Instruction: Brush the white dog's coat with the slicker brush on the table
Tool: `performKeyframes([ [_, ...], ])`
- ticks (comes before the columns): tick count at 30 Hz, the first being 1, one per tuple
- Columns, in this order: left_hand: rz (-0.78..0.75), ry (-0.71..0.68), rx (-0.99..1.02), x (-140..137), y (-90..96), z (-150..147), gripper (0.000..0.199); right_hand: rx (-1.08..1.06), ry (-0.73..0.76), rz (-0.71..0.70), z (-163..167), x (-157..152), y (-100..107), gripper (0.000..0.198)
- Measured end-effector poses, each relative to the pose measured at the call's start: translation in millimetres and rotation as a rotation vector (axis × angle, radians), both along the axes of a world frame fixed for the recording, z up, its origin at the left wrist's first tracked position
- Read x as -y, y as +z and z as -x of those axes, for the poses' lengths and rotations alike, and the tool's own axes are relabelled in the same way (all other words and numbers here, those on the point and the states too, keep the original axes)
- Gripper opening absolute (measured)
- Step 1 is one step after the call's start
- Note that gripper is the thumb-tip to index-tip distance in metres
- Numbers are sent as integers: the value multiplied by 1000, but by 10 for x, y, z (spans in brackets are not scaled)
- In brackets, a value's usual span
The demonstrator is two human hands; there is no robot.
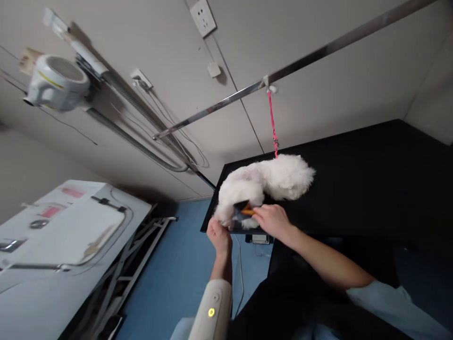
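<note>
A white, fluffy dog [244,182] is on a black grooming table [361,179], near its left end, with its head toward the right. In my right hand [274,219] is a slicker brush [242,209] with an orange handle and a dark head, blurred by motion. The brush head is against the fur of the dog's hindquarters. My left hand [218,236] is closed at the dog's rear end by the table's near edge, gripping the dog there; the exact part is hidden by the fingers.
A pink leash [272,123] runs from a metal bar [226,101] down to the dog. On the wall hang a white dryer [60,82] with a hose [134,148] and a power socket [203,18]. At the left stands a white tub [67,226] on a metal frame. A cable [241,274] trails over the blue floor.
</note>
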State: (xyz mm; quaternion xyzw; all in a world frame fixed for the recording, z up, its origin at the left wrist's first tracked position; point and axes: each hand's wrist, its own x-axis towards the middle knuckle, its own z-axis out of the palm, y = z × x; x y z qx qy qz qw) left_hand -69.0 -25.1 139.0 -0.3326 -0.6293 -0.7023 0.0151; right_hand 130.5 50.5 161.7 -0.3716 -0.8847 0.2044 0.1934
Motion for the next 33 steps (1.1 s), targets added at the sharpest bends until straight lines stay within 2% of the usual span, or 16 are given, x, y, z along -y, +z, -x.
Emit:
performKeyframes([
  [2,-1,-13,35,-18,25,19,30,15,-196,51,27,-5,-82,29],
  [3,2,-21,37,-26,34,29,30,-1,-232,52,39,-8,-121,29],
  [4,5,-29,22,-32,38,39,32,-34,-197,30,54,-12,-155,28],
  [7,11,-41,-61,-33,24,54,40,-128,71,-67,108,-70,-211,21],
  [8,16,-43,-82,-30,9,53,42,-136,78,-69,117,-111,-217,21],
  [11,46,-51,-129,-32,-51,35,46,-110,-178,-2,77,-247,-205,26],
  [12,67,-68,-150,-44,-69,28,47,-106,-198,2,44,-282,-192,27],
  [16,121,-131,-252,-143,-149,-11,54,-72,163,-89,-140,-458,-106,21],
  [17,124,-133,-283,-160,-201,-31,56,-60,161,-86,-203,-545,-94,20],
  [20,185,-188,-367,-110,-545,-151,57,-120,-153,32,-398,-850,-143,23],
  [22,312,-325,-395,3,-921,-264,57,-262,-284,159,-449,-944,-267,29],
  [25,602,-693,-286,151,-1477,-357,55,-389,-190,320,-330,-745,-599,35],
  [26,672,-670,-197,163,-1606,-343,57,-355,-141,359,-270,-607,-744,33],
  [28,725,-460,-78,115,-1747,-252,62,-160,-118,447,-198,-302,-1053,28],
  [31,720,-349,-10,-92,-1744,-87,59,153,-152,605,-248,5,-1409,29],
  [33,688,-293,157,-300,-1684,-45,53,174,-118,674,-277,-9,-1478,33],
])
